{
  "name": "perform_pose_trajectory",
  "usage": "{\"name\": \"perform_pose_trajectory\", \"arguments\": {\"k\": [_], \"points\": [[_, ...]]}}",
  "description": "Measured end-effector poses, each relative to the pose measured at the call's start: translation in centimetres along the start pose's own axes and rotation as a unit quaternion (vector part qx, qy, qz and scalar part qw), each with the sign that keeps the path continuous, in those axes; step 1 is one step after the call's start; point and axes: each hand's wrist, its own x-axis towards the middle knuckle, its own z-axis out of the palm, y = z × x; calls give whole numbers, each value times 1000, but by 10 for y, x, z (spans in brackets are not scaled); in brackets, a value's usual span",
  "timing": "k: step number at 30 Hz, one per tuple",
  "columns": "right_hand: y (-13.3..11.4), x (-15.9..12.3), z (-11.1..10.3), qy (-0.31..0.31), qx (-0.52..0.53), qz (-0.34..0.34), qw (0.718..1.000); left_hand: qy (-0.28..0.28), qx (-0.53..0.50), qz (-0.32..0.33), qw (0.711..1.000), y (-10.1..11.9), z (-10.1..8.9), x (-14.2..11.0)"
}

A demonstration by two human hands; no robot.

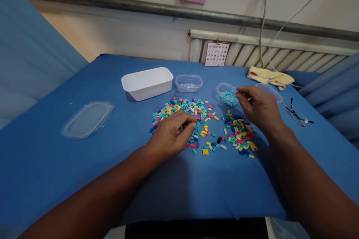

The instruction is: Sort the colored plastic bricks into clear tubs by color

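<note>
The left hand (174,130) at the mixed pile (183,105) and the right hand (260,109) beside the right-hand tub (219,91) of turquoise bricks (229,98), seemingly set within easy reach, pinch narrowly, whether closed on anything I cannot tell.

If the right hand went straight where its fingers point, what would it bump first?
Probably the tub of turquoise bricks, just ahead of the right hand. Depth is unclear; the hand might pass above.

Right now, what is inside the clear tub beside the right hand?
Small turquoise bricks are heaped in the clear tub. Whatever lies beneath the top ones is covered, and the right hand hides part of the tub's right edge.
</note>
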Motion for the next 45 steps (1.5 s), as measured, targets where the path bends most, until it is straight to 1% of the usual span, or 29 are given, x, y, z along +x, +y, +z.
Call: {"name": "perform_pose_trajectory", "arguments": {"k": [2, 4, 5, 7, 9, 10, 12, 15, 17, 19, 22, 25, 27, 28, 32, 34, 36, 39, 41, 43, 45], "points": [[3, -1, 0, 31, 7, 10, 999, 3, 0, 3, 1000, 0, 0, 0], [0, -5, 3, 19, 17, -2, 1000, 12, 1, 2, 1000, -1, 0, 1], [-5, -8, 7, -6, 24, -18, 1000, 15, 1, 2, 1000, -1, -1, 1], [-15, -14, 17, -87, 41, -71, 993, 17, 0, 3, 1000, -2, -1, 2], [-26, -17, 28, -171, 65, -137, 974, 16, 0, 6, 1000, -3, -1, 2], [-30, -18, 32, -200, 75, -167, 963, 16, 1, 7, 1000, -3, -1, 2], [-34, -18, 38, -233, 81, -211, 946, 16, 5, 13, 1000, -3, -1, 1], [-29, -18, 34, -257, 60, -238, 935, 18, 6, 22, 1000, -2, -1, 0], [-24, -18, 29, -253, 44, -234, 938, 23, 6, 26, 999, -2, -1, 0], [-21, -19, 29, -225, 42, -221, 948, 26, 8, 27, 999, -3, 0, -1], [-29, -20, 37, -190, 70, -218, 955, 17, 9, 27, 999, -4, 1, -1], [-40, -18, 46, -217, 107, -246, 938, 12, 10, 34, 999, -4, 1, 0], [-40, -17, 46, -238, 118, -262, 928, 14, 14, 39, 999, -3, 1, 0], [-37, -17, 44, -236, 117, -261, 929, 16, 14, 41, 999, -3, 0, 0], [-18, -19, 36, -171, 89, -203, 960, 18, 12, 43, 999, -2, 1, 0], [-15, -20, 35, -160, 86, -190, 965, 17, 13, 44, 999, -3, 1, -1], [-20, -21, 37, -176, 106, -217, 954, 12, 18, 47, 999, -4, 2, -1], [-31, -21, 38, -223, 152, -279, 922, 7, 27, 56, 998, -6, 2, -1], [-33, -20, 35, -236, 166, -290, 913, 9, 28, 60, 998, -6, 2, -2], [-29, -20, 30, -212, 153, -268, 927, 11, 28, 61, 998, -5, 2, -2], [-22, -19, 28, -170, 113, -225, 953, 13, 28, 61, 998, -3, 2, -2]]}}
